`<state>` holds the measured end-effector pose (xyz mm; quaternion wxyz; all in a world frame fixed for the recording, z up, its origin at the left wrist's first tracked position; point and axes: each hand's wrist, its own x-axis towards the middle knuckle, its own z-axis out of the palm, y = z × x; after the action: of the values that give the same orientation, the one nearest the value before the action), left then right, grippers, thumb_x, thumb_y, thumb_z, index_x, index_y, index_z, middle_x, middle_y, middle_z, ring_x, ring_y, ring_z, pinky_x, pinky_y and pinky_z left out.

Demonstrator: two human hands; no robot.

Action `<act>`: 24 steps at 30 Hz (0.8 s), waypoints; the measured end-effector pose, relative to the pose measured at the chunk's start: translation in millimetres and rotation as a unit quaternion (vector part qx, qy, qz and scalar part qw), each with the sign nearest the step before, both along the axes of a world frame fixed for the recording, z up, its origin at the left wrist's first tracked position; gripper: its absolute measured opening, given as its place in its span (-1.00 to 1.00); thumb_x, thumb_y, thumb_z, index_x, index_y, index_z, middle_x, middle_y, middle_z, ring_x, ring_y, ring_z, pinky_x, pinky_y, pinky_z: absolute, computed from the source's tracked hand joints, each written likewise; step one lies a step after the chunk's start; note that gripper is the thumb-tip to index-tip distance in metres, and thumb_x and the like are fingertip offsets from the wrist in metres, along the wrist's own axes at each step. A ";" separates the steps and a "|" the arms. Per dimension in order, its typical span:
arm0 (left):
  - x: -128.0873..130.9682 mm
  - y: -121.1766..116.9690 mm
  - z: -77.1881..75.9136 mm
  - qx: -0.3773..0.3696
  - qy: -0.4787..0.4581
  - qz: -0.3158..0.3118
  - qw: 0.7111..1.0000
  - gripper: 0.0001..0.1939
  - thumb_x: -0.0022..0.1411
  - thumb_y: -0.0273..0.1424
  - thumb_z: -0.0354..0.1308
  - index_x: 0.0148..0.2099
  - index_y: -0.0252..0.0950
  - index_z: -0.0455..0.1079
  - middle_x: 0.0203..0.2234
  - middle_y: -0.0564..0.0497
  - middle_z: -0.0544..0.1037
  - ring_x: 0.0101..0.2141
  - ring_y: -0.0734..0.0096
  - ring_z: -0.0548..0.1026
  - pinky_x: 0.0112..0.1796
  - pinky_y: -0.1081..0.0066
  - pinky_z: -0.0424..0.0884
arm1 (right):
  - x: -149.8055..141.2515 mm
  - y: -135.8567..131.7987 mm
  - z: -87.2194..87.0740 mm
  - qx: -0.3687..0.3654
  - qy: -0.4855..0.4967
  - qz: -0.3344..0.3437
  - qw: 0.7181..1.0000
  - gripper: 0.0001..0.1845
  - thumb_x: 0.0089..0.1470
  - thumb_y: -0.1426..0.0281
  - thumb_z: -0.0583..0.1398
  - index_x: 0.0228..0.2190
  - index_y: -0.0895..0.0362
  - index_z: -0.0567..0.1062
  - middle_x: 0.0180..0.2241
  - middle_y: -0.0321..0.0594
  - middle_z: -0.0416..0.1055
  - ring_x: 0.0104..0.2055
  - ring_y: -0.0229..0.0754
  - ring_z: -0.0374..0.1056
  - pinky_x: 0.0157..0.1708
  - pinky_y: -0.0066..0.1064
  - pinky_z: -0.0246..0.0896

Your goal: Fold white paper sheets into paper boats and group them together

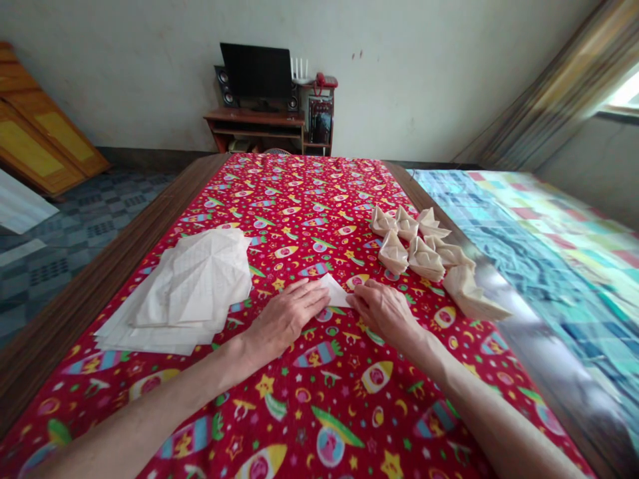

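A small white folded paper (334,290), roughly triangular with its point away from me, lies on the red patterned cloth (309,412) between my hands. My left hand (292,306) rests flat with its fingers stretched over the paper's left side. My right hand (382,307) has its fingers curled together and pinches the paper's right corner. Left of my hands is a stack of creased paper sheets (200,279). To the right stand several folded paper boats (426,258), with one larger paper boat (472,295) nearest me.
The cloth covers a table with dark wooden edges (64,346). Beyond its far end, a desk (254,118) bears a monitor (256,72), speakers and a red telephone (325,81). A bed with a checked cover (549,266) is on the right. At the left is a wooden cabinet (44,126).
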<state>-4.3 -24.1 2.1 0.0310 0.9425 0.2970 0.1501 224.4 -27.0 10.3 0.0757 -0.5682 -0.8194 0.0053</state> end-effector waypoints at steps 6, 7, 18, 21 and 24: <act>7.0 -10.9 -13.2 -0.026 -0.036 0.022 0.999 -0.42 0.20 -0.69 -0.15 0.26 -0.33 0.11 0.21 -0.09 0.23 0.25 0.33 0.08 0.19 0.22 0.14 | -0.5 1.4 -3.9 0.010 -0.012 -0.007 1.000 -0.73 0.22 0.28 0.04 -0.43 0.12 0.41 -0.45 -0.21 0.39 -0.46 -0.24 0.32 -0.50 -0.43 -0.08; 7.0 -11.2 -14.3 -0.029 -0.036 0.023 0.999 -0.41 0.20 -0.70 -0.16 0.26 -0.30 0.10 0.22 -0.08 0.22 0.25 0.33 0.07 0.19 0.21 0.15 | -0.5 1.5 -4.5 0.013 -0.014 -0.009 1.000 -0.73 0.22 0.28 0.03 -0.42 0.12 0.41 -0.45 -0.21 0.40 -0.47 -0.24 0.32 -0.51 -0.43 -0.08; 6.0 -9.7 -12.6 -0.028 -0.006 0.012 1.000 -0.39 0.17 -0.70 -0.12 0.26 -0.31 0.11 0.24 -0.12 0.17 0.25 0.28 0.06 0.21 0.19 0.11 | -1.6 1.9 -8.3 0.037 -0.018 -0.013 0.999 -0.71 0.24 0.27 0.01 -0.39 0.12 0.44 -0.44 -0.23 0.42 -0.47 -0.26 0.33 -0.50 -0.43 -0.07; 6.6 -10.1 -10.5 -0.030 0.009 0.013 0.999 -0.40 0.17 -0.70 -0.11 0.26 -0.34 0.11 0.24 -0.14 0.17 0.25 0.27 0.06 0.21 0.19 0.09 | -1.4 2.7 -7.4 0.036 -0.014 -0.024 0.999 -0.71 0.23 0.27 0.02 -0.39 0.12 0.46 -0.45 -0.24 0.42 -0.47 -0.26 0.34 -0.50 -0.43 -0.06; 7.3 -11.0 -8.9 -0.040 0.020 0.019 0.999 -0.39 0.15 -0.71 -0.11 0.25 -0.34 0.12 0.24 -0.14 0.15 0.26 0.26 0.03 0.21 0.19 0.09 | -2.1 2.7 -5.1 0.038 -0.010 -0.039 0.998 -0.70 0.23 0.27 0.03 -0.42 0.11 0.46 -0.49 -0.25 0.41 -0.48 -0.26 0.34 -0.50 -0.44 0.00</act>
<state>3.1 -35.1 -6.8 0.0601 0.9374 0.3214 0.1201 222.3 -24.3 5.2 0.0895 -0.5962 -0.7971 -0.0343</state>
